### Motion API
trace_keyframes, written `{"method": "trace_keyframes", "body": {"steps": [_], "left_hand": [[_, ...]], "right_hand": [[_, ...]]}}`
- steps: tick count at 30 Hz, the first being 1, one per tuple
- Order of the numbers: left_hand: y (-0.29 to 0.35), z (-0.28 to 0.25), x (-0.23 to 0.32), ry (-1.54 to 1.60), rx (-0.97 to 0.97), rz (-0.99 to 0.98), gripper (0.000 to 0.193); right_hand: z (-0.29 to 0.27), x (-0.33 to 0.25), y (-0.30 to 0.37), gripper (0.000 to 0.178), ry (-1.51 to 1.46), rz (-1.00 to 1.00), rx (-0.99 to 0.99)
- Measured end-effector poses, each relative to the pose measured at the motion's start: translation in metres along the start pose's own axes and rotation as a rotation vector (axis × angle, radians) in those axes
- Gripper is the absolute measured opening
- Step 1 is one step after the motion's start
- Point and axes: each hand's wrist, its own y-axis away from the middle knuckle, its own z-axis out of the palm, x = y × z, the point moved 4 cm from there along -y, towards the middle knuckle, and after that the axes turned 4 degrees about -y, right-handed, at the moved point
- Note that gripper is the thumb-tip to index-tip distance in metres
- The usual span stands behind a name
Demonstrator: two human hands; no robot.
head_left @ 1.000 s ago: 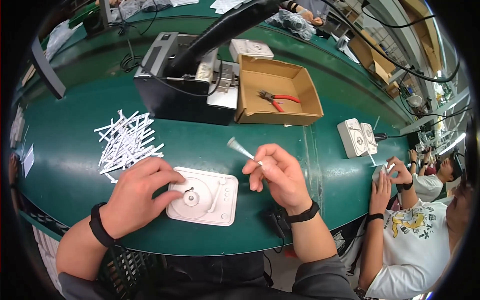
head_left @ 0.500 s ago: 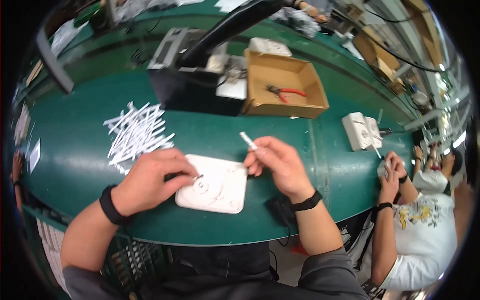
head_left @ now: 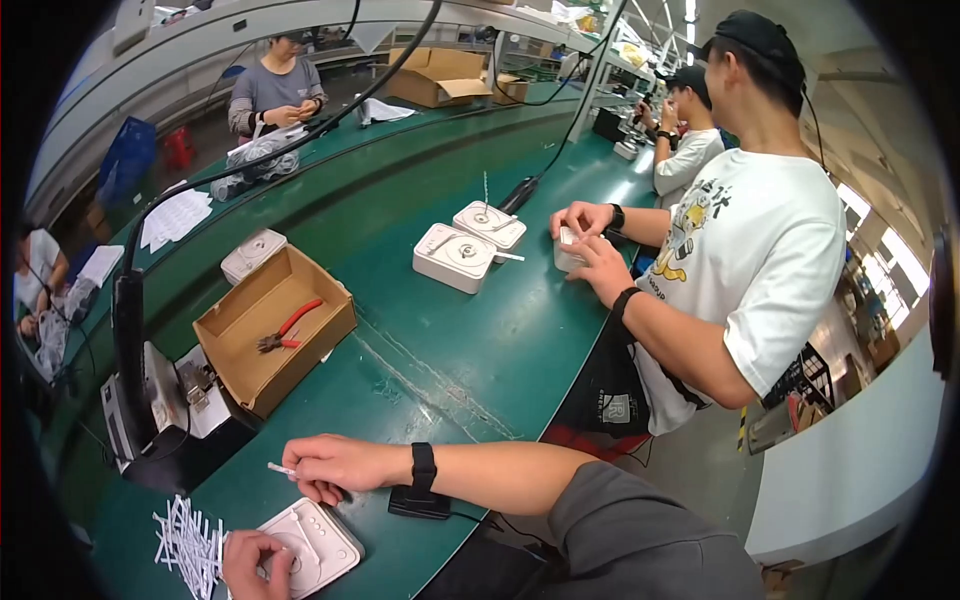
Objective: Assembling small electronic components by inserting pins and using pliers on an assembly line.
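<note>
My right hand [head_left: 335, 467] pinches a short thin white strip [head_left: 279, 468] between thumb and fingers, just above the table. Under and beside it lies a flat white plastic housing [head_left: 342, 556] with rounded corners, raised round details and a slim bar across its face. My left hand [head_left: 252, 563] reaches over the housing's near left part, fingers curled and thumb close to them. What its fingertips grip, if anything, is hidden. A loose heap of narrow white strips [head_left: 183, 540] lies to the left of the housing.
Beyond the heap stands a black machine [head_left: 195, 455] beside an open cardboard box [head_left: 345, 325] holding red-handled pliers [head_left: 292, 328]. Two white housings [head_left: 450, 262] lie farther along the green table [head_left: 430, 350]. A co-worker [head_left: 740, 250] handles another white piece at right. A black block [head_left: 418, 503] lies by my right wrist.
The view has swung to the right, bringing the co-workers into fuller sight. My right hand still holds the strip, and my left hand remains over the housing.
</note>
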Motion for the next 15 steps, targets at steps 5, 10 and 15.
{"method": "trace_keyframes", "body": {"steps": [5,10,15], "left_hand": [[0.006,-0.001,-0.007,0.043,0.062,-0.046,0.004],[-0.001,0.000,-0.007,0.032,0.053,0.013,0.003],[-0.004,-0.003,0.005,0.026,0.086,0.087,0.003]], "right_hand": [[0.003,0.005,-0.003,0.017,0.091,0.023,-0.014],[0.011,0.002,-0.001,0.020,0.064,-0.014,-0.065],[0.009,-0.003,-0.001,0.022,0.060,-0.028,-0.057]]}}
